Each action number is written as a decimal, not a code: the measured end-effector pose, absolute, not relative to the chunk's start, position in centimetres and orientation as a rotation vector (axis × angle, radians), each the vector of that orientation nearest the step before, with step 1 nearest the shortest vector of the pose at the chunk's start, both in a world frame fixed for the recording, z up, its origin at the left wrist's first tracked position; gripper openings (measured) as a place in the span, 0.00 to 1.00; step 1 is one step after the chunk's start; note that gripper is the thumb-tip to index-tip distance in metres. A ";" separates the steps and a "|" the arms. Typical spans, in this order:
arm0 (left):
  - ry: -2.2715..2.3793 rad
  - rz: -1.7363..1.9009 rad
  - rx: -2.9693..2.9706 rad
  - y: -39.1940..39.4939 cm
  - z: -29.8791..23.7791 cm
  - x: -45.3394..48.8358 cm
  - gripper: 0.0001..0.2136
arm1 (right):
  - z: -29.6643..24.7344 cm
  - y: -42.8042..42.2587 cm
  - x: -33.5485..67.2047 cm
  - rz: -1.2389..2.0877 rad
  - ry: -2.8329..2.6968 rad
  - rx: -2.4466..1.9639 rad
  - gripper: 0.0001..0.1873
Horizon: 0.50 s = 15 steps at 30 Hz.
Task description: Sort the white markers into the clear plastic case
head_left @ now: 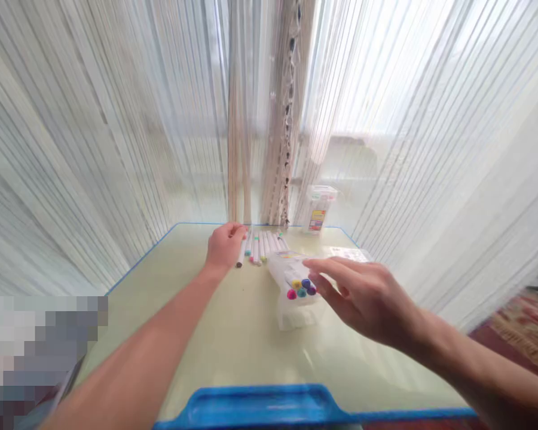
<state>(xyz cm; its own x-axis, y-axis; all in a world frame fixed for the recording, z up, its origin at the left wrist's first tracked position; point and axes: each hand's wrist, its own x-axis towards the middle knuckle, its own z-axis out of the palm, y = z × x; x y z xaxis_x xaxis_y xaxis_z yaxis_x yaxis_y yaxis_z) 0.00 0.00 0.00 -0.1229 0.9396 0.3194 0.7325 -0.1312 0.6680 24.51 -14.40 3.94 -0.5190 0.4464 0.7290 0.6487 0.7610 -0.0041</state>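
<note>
My left hand (224, 246) reaches to the far side of the table, its fingers closed at the upper end of a white marker (241, 253) with a dark tip. To its right several more white markers (262, 245) with coloured ends lie side by side. A clear plastic case (298, 319) lies nearer to me, with several markers inside that show pink, yellow, blue, teal and purple caps (301, 292). Over the right side of this case is my right hand (363, 295), thumb and fingers apart. Its fingertips are by the case; whether they touch it is unclear.
Upright at the back right of the pale table (233, 340) stands another clear container (317, 209) with a yellow and red label. A printed white sheet (348, 254) lies behind my right hand. String curtains (161, 119) hang along the far edge. A blue tray-like recess (260, 406) lines the front edge.
</note>
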 end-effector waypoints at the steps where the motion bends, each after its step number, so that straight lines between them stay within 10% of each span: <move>1: 1.886 1.091 1.871 -0.1 0.0 -0.3 0.14 | 4.7 -14.1 24.5 -0.396 -2.157 -0.809 0.07; 15: 2.033 0.566 2.060 -0.2 -1.7 -1.5 0.13 | -0.4 -4.1 27.4 0.179 -1.551 -1.251 0.14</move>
<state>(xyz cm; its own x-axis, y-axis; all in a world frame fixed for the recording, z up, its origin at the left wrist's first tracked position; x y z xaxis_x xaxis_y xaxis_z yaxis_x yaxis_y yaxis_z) -1.49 -0.23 -1.73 -0.0146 0.9909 0.1340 0.9176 -0.0399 0.3955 27.44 -4.13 -0.44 0.1369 0.7681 0.6255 0.6053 0.4350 -0.6666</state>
